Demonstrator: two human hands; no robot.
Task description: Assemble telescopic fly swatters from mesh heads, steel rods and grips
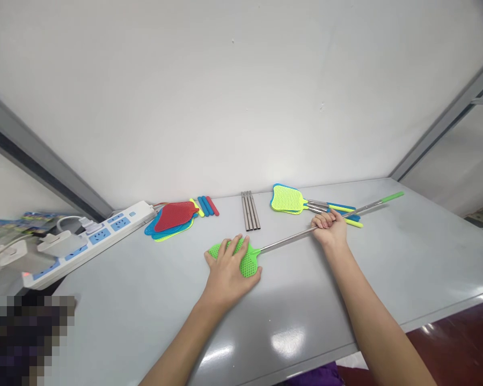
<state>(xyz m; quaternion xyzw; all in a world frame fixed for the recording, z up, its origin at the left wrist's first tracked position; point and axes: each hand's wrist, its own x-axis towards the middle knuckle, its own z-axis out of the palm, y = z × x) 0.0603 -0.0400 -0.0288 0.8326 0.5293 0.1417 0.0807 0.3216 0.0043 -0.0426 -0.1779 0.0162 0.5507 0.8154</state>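
A green fly swatter (249,264) with an extended metal telescopic rod and a green grip lies slanting across the table. My left hand (229,268) rests on its perforated head, fingers spread and flat. Farther right, my right hand (329,228) is closed around the rod, roughly midway along it. Just behind that hand lie several assembled swatters, with a yellow-green head (287,198) on top and a blue one under it. Several loose metal rods (250,210) lie side by side behind my left hand.
At the back left, loose swatter heads are stacked, a red one (175,215) uppermost. Beside them are several coloured grips (206,206). A white power strip (100,238) with plugs and cables runs along the left edge of the grey table (145,300). A white wall (225,96) stands behind.
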